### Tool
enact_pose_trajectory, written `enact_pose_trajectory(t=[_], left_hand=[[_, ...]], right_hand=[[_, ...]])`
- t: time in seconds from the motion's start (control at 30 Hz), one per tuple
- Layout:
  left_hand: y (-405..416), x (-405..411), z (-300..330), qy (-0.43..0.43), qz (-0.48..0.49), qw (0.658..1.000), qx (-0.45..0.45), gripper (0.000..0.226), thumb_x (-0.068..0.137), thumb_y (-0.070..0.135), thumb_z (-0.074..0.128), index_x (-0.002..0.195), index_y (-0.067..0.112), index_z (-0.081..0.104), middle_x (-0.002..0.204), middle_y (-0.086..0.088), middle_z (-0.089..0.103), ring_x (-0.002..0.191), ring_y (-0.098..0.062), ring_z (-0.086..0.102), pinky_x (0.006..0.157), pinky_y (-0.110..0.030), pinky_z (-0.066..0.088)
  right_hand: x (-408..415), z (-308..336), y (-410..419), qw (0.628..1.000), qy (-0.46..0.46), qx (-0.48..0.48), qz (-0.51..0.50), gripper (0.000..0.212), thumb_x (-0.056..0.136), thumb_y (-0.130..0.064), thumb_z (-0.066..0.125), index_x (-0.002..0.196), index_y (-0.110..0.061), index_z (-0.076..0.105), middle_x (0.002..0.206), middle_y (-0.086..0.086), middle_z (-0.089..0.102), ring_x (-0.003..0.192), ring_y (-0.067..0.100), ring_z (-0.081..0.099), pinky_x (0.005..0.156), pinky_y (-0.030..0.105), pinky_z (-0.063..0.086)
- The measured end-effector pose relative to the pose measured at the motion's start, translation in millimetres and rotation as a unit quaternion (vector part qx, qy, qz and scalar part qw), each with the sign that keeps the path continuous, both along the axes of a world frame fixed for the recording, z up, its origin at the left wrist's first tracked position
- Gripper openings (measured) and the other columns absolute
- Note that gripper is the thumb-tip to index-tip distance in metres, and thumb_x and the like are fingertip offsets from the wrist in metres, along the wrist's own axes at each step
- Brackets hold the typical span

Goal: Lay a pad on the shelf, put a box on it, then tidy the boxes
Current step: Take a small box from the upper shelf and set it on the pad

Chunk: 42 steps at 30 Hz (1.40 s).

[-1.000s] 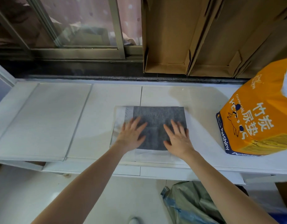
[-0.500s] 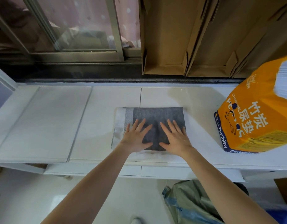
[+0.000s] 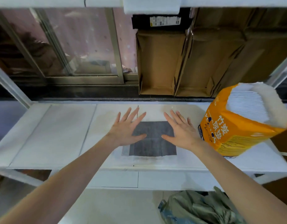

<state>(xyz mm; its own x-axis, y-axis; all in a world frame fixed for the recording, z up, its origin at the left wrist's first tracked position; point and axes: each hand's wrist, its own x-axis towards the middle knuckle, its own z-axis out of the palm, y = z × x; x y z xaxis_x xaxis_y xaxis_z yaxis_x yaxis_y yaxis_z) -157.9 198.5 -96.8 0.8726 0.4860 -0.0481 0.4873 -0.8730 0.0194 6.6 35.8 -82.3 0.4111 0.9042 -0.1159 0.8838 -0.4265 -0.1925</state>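
I see bare shelf [image 3: 55, 135] left of the pad [image 3: 153, 143], open for a hand. The orange bag [image 3: 239, 126] blocks the right side, cardboard boxes [image 3: 188, 62] wall the back, and another shelf [image 3: 58, 2] caps overhead.

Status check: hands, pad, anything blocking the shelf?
Left hand and right hand open, flat on pad. No box placed. Orange pack crowds the right.

Pad [image 3: 153, 143]: dark grey centre, white border. Shelf [image 3: 55, 135], centre frame: white. Pad bag [image 3: 233, 135], right: orange, white lettering, navy trim. Cardboard boxes [image 3: 159, 62], upper right: plain brown. Cloth bag [image 3: 196, 207], lower right: olive green.
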Motion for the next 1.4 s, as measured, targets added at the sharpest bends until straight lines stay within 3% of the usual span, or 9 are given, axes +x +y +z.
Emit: enact_pose_trajectory(t=[0.23, 0.37, 0.6, 0.77, 0.87, 1.03, 1.17, 1.3, 1.4], left_hand=[[-49.5, -25.3, 81.4, -0.036, 0.014, 0.999, 0.018, 0.086, 0.081, 0.071, 0.041, 0.147, 0.040, -0.005, 0.159, 0.004, -0.011, 0.147, -0.024, -0.008, 0.115, -0.054, 0.004], [-84.7, -45.4, 128.5, -0.043, 0.009, 0.998, 0.038, 0.087, 0.081, 0.071, 0.041, 0.147, 0.039, -0.004, 0.159, 0.004, -0.012, 0.147, -0.024, -0.008, 0.116, -0.055, 0.003], [-135.6, -75.0, 196.5, -0.146, -0.027, 0.984, 0.100, 0.082, 0.078, 0.075, 0.033, 0.146, 0.043, -0.002, 0.159, 0.012, -0.003, 0.147, -0.014, -0.001, 0.119, -0.047, 0.009], [-171.3, -86.6, 252.3, -0.227, -0.053, 0.965, 0.120, 0.080, 0.078, 0.071, 0.033, 0.148, 0.040, 0.010, 0.159, 0.010, 0.005, 0.146, -0.013, 0.011, 0.116, -0.036, 0.011], [-184.8, -87.7, 283.7, -0.269, -0.055, 0.951, 0.139, 0.077, 0.080, 0.070, 0.038, 0.146, 0.040, 0.012, 0.159, 0.010, 0.008, 0.145, -0.014, 0.014, 0.118, -0.038, 0.015], [-184.3, -81.0, 330.9, -0.298, -0.044, 0.940, 0.159, 0.080, 0.076, 0.074, 0.029, 0.147, 0.040, 0.010, 0.159, 0.008, 0.007, 0.146, -0.016, 0.012, 0.118, -0.042, 0.014], [-166.3, -74.7, 351.7, -0.311, -0.030, 0.934, 0.175, 0.078, 0.081, 0.069, 0.039, 0.147, 0.039, 0.010, 0.159, 0.009, 0.005, 0.146, -0.015, 0.010, 0.117, -0.041, 0.012], [-139.2, -68.7, 367.0, -0.316, -0.020, 0.927, 0.199, 0.083, 0.074, 0.075, 0.025, 0.147, 0.039, 0.009, 0.159, 0.010, 0.005, 0.145, -0.016, 0.012, 0.118, -0.045, 0.017], [-116.0, -64.1, 374.2, -0.324, -0.022, 0.925, 0.196, 0.082, 0.074, 0.075, 0.026, 0.147, 0.039, 0.012, 0.159, 0.010, 0.005, 0.146, -0.017, 0.012, 0.118, -0.045, 0.017]], right_hand=[[-12.7, 89.1, -46.6, 0.998, -0.006, 0.053, 0.044, 0.084, 0.087, -0.052, 0.050, 0.148, -0.033, -0.005, 0.160, -0.002, -0.012, 0.146, 0.017, -0.012, 0.119, 0.050, 0.000], [-26.4, 134.7, -75.0, 0.989, -0.065, 0.093, 0.092, 0.084, 0.087, -0.051, 0.051, 0.148, -0.033, -0.004, 0.160, -0.003, -0.011, 0.147, 0.018, -0.010, 0.117, 0.051, 0.003], [-58.7, 207.1, -126.8, 0.968, -0.111, 0.177, 0.139, 0.080, 0.087, -0.054, 0.049, 0.147, -0.037, -0.002, 0.159, -0.008, -0.009, 0.147, 0.013, -0.007, 0.118, 0.044, 0.004], [-71.4, 254.9, -159.4, 0.950, -0.157, 0.225, 0.149, 0.079, 0.087, -0.054, 0.048, 0.148, -0.036, 0.001, 0.160, -0.007, -0.005, 0.147, 0.014, 0.001, 0.118, 0.039, 0.009], [-75.9, 281.1, -166.9, 0.944, -0.166, 0.247, 0.140, 0.080, 0.087, -0.056, 0.048, 0.147, -0.038, -0.001, 0.160, -0.008, -0.006, 0.147, 0.015, 0.003, 0.118, 0.038, 0.013], [-79.5, 318.2, -161.4, 0.938, -0.161, 0.280, 0.126, 0.080, 0.087, -0.055, 0.049, 0.146, -0.041, -0.003, 0.159, -0.009, -0.008, 0.147, 0.016, 0.003, 0.120, 0.045, 0.016], [-77.0, 336.6, -144.4, 0.926, -0.182, 0.304, 0.127, 0.080, 0.087, -0.053, 0.050, 0.147, -0.038, -0.001, 0.160, -0.006, -0.006, 0.147, 0.017, 0.003, 0.119, 0.045, 0.017], [-70.3, 354.6, -117.9, 0.920, -0.193, 0.320, 0.117, 0.080, 0.088, -0.049, 0.051, 0.148, -0.034, 0.000, 0.160, -0.004, -0.005, 0.147, 0.019, 0.002, 0.120, 0.043, 0.010], [-63.3, 366.4, -94.3, 0.915, -0.202, 0.331, 0.109, 0.079, 0.088, -0.047, 0.051, 0.148, -0.032, 0.002, 0.160, -0.003, -0.004, 0.147, 0.019, 0.002, 0.120, 0.044, 0.014]])
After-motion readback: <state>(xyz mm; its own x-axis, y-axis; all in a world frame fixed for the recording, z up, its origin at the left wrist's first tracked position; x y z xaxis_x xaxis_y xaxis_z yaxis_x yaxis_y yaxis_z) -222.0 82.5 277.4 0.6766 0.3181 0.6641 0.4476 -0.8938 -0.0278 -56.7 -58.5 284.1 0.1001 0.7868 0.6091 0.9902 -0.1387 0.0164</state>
